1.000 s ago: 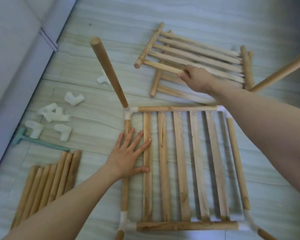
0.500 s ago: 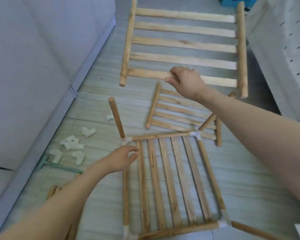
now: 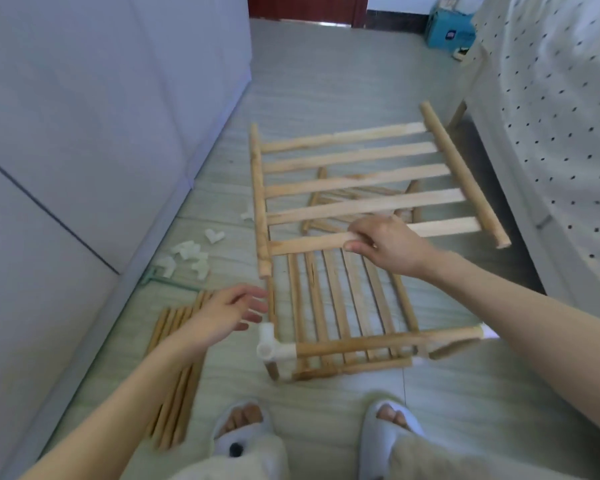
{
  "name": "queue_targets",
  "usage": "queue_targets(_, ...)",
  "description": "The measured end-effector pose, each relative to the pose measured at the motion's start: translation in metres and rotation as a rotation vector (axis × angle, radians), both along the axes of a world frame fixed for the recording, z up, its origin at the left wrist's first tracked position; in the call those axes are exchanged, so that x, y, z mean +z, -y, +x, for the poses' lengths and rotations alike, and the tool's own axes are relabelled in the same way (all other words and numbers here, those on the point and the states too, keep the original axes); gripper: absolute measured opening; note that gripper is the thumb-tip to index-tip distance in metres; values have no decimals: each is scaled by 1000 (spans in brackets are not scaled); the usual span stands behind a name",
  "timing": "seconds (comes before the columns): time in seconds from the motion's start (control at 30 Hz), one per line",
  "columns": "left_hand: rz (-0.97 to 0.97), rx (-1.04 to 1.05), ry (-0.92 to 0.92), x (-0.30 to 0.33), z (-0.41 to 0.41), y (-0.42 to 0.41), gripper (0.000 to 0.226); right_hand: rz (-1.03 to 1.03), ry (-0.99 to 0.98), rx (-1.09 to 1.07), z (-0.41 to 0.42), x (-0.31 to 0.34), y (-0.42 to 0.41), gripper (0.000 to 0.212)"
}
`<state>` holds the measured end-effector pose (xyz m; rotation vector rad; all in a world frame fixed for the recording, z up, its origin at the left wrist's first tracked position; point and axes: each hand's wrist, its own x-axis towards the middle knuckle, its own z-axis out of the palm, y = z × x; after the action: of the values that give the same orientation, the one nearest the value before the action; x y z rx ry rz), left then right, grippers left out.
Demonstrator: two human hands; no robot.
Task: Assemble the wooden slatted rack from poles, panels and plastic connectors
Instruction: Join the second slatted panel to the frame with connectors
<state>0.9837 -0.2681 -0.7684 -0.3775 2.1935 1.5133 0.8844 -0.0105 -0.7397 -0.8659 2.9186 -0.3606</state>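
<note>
Slatted panel (image 3: 354, 181) gripped aloft in right hand (image 3: 385, 245), left hand (image 3: 231, 306) loosely spread

Both bare arms reached forward.
Right hand (image 3: 385, 249) curled in a grip; left hand (image 3: 227, 308) hovered, fingers loosely spread.

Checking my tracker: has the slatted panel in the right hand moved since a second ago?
Yes. The slatted panel was lifted off the stack on the floor by the right hand and now hangs above the part-built frame.

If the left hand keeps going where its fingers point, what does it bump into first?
Probably the side pole of the frame on the floor; the left hand has its fingertips almost there already, though depth is hard to judge.
</note>
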Motion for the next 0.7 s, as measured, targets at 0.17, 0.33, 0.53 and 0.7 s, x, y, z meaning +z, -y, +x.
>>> queue_targets(0.17,124,-36,55,-19,38,11,23,-58,39,-60,30,-15,-18,21)
queue_targets(0.33,185,-217,70,-19,59,3,50,27,42,-44,48,-27,-19,20)
queue_targets(0.53,207,-162,66,-17,61,-7,28,9,104,-64,49,-33,-12,28)
queue_targets(0.7,256,-150,58,-19,61,-7,39,31,104,-24,49,-38,-10,25)
